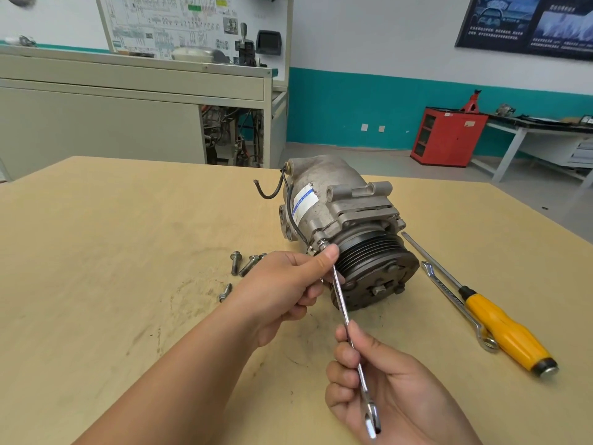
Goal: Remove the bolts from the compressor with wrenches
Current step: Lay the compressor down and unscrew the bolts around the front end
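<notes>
The right hand (394,393) has its fingers curled round the lower end of a slim combination wrench (342,305), whose open jaw shows at the palm. The shaft runs up and away to the left hand (282,287), which pinches the wrench's upper end between the thumb on top and curled fingers below. That end sits at a bolt (322,243) standing out of the flange of the compressor (333,187), just behind the pulley; whether the wrench is seated on the bolt head cannot be told.

The compressor lies on its side near the middle of the tan wooden counter (112,252). Its body is dull grey cast aluminium with mounting lugs on top and a white and blue label. A black wire (272,192) loops off its far end, and the dark ribbed pulley (378,258) faces the person.

Left of the compressor, four loose bolts (236,263) lie on the counter. To its right lie a second wrench (449,293) and, touching it, a flat screwdriver (503,329) with a yellow handle.
</notes>
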